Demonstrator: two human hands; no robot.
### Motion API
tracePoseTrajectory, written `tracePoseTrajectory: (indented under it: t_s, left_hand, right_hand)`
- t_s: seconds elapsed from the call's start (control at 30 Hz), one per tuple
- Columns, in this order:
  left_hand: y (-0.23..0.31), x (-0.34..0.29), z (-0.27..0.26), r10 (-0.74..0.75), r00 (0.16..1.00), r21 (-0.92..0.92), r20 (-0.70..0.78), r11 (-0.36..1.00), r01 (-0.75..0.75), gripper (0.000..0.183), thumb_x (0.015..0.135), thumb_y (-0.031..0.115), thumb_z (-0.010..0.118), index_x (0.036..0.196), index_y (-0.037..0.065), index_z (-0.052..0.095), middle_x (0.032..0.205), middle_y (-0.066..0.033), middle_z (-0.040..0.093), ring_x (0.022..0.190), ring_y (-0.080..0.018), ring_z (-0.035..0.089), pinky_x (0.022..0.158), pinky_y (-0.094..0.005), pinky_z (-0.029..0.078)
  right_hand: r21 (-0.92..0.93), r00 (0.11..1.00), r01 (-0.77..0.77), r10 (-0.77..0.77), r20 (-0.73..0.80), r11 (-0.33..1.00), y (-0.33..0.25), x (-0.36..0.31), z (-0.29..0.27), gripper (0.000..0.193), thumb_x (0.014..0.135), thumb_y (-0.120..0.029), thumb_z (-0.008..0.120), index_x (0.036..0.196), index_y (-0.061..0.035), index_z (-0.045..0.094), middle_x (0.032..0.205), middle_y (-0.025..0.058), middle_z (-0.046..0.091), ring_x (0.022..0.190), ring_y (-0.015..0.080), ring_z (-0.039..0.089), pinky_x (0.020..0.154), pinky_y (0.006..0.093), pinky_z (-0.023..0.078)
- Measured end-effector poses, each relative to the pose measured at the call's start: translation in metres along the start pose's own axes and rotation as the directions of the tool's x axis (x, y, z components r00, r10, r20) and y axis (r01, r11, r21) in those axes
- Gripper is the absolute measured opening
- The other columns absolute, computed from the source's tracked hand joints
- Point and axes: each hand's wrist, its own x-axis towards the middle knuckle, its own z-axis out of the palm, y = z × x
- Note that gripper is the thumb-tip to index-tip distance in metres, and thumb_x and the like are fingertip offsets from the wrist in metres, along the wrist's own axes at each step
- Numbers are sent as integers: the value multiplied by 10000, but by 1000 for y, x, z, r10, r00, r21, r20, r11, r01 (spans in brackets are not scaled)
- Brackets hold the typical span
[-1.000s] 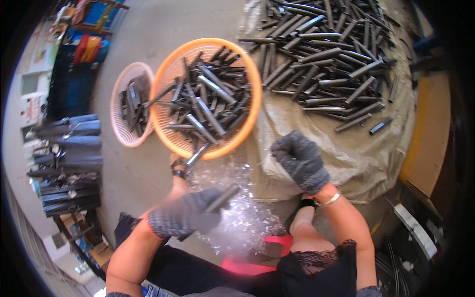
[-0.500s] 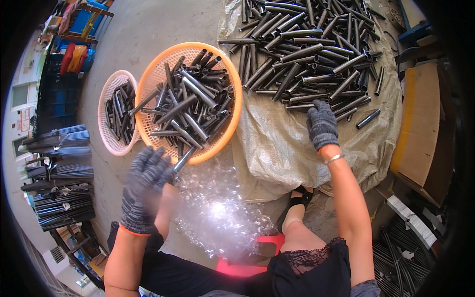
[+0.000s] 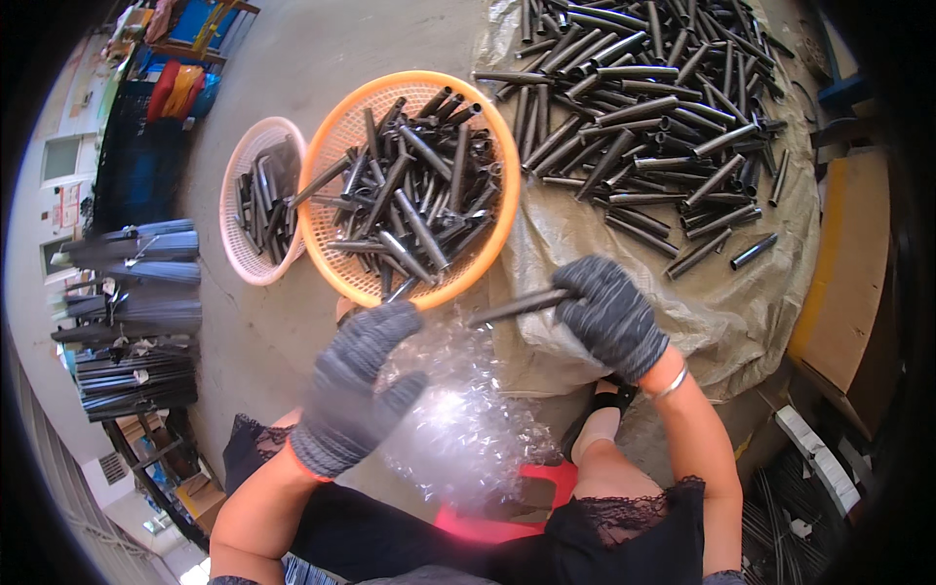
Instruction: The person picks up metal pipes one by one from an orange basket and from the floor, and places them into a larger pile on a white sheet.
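Both hands wear dark grey knit gloves. My right hand [image 3: 612, 314] grips one dark metal tube [image 3: 517, 305] that points left toward the orange basket [image 3: 507, 200]. My left hand [image 3: 353, 390] hovers with spread fingers over a heap of clear plastic wrap [image 3: 468, 419] on my lap, touching its left side. The orange basket is full of dark metal tubes [image 3: 409, 200]. A large pile of the same tubes [image 3: 648, 107] lies on a tan sack sheet [image 3: 751, 302] beyond my right hand.
A smaller pink basket [image 3: 239, 249] with a few tubes stands left of the orange one. Bundles of wrapped dark tubes [image 3: 132, 312] lie on the concrete floor at far left. Cardboard [image 3: 848, 263] lies at right. A red stool [image 3: 507, 502] shows under me.
My right hand came back from the tube pile holding one tube, toward the wrap. My left hand moved from the orange basket's edge back over the plastic wrap.
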Motion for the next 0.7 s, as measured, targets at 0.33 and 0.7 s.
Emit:
tracePoseTrajectory:
  t_s: [0.33,0.7]
  left_hand:
    - [19,4,-6,-220,933,-724,286,588,361,372,840,117,717,1179,-2,623,1161,-95,655,1092,-188,604,978,-324,450]
    - [8,-16,6,-107,948,-558,300,786,266,358,932,52,535,1283,23,477,988,-30,552,914,-127,520,834,-298,448]
  right_hand:
    - [802,994,-74,-24,110,593,-90,16,25,151,774,-8,723,865,-64,616,1110,161,613,982,301,612,838,383,489]
    - [758,983,-180,151,109,626,-86,33,-14,141,742,54,672,836,-25,600,910,131,668,860,278,664,773,356,528]
